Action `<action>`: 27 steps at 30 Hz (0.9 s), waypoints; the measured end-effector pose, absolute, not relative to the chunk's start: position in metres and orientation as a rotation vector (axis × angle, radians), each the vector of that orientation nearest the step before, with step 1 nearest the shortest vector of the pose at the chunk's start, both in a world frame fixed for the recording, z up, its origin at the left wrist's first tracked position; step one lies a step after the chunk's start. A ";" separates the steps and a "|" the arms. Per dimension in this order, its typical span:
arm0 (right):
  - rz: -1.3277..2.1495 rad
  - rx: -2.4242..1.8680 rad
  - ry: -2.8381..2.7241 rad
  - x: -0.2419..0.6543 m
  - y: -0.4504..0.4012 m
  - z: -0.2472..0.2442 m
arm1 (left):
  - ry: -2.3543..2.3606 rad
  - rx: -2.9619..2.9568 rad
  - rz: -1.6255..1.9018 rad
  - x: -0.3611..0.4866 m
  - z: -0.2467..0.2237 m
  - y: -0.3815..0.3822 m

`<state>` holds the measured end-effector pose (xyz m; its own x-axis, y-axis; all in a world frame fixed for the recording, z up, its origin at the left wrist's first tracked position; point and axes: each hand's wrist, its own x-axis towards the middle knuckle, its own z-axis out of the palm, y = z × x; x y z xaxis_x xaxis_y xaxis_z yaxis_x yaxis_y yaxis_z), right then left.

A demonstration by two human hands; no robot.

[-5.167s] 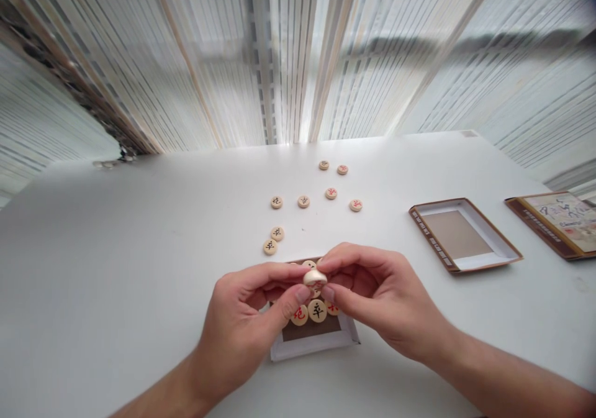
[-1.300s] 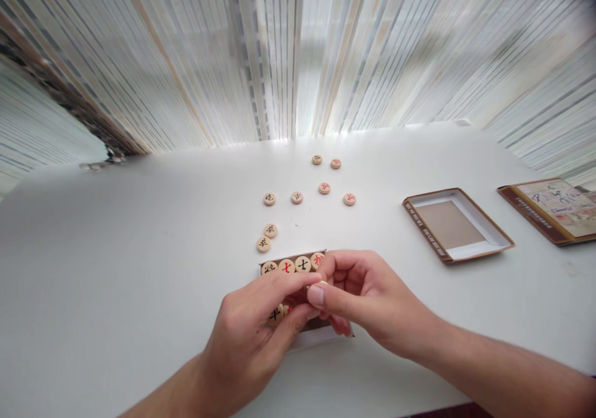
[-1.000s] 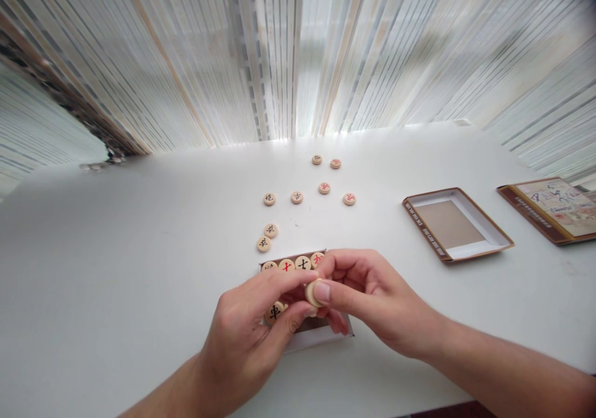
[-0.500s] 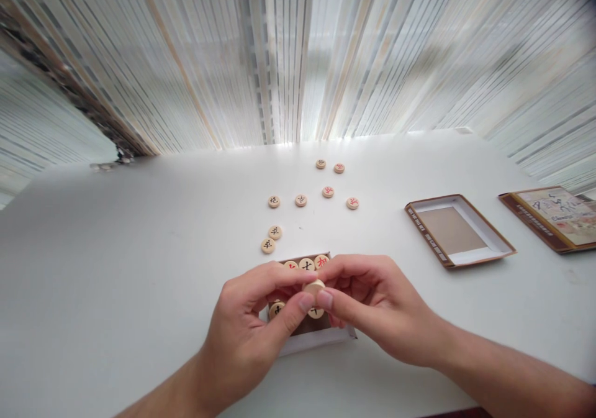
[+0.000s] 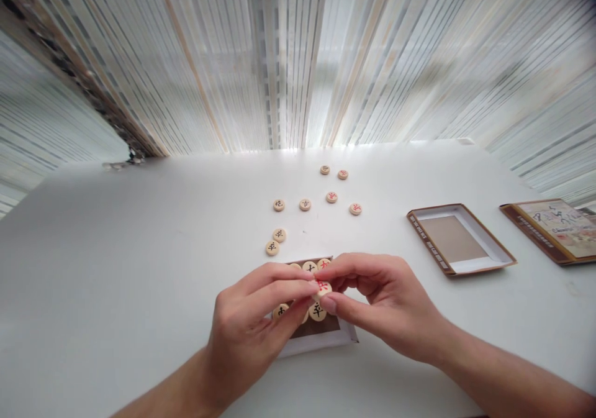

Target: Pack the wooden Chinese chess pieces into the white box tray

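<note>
Between my two hands is a round wooden xiangqi piece [image 5: 323, 289], its red character facing up. My right hand [image 5: 388, 297] pinches it with thumb and forefinger. From the other side, the fingertips of my left hand [image 5: 249, 318] close on its edge. Both hands are over a shallow open box [image 5: 321, 345] with white inner walls and a brown bottom. Inside it lie several pieces, among them a black-marked piece [image 5: 317, 311] just below the held one. My fingers cover part of the box.
Two touching black-marked pieces, one of them a front piece [image 5: 272, 248], lie beyond the box. Farther back are scattered black pieces, including one [image 5: 279, 205], and red ones, including another [image 5: 356, 209]. At right are an open box half [image 5: 479, 260] and a printed box [image 5: 533, 235]. A striped curtain [image 5: 298, 64] hangs behind the white table.
The held piece has turned over: its plain side showed before, now its red character shows. My left fingers have shifted on it. The view has tilted slightly.
</note>
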<state>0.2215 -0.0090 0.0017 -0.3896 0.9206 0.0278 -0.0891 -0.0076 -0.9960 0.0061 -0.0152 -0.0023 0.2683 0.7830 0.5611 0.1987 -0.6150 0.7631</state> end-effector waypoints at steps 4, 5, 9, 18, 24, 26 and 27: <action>1.268 -0.845 -1.614 0.222 -0.007 0.000 | 0.955 1.678 1.221 0.007 -0.004 -0.015; 1.183 -0.831 -1.674 0.223 -0.007 0.000 | 0.962 1.620 1.194 0.007 -0.004 -0.015; 0.882 -0.794 -1.881 0.226 -0.006 0.003 | 0.981 1.591 1.164 0.006 -0.004 -0.013; 0.817 -0.965 -2.190 0.253 0.011 0.018 | 1.138 1.640 1.178 0.002 -0.003 -0.006; 0.948 -0.980 -2.427 0.257 0.007 0.021 | 1.176 1.654 1.168 0.002 -0.003 -0.003; 0.983 -0.985 -2.469 0.256 0.005 0.020 | 1.176 1.655 1.159 0.003 -0.003 -0.003; 0.994 -0.997 -2.489 0.256 0.004 0.019 | 1.177 1.655 1.156 0.003 -0.003 -0.003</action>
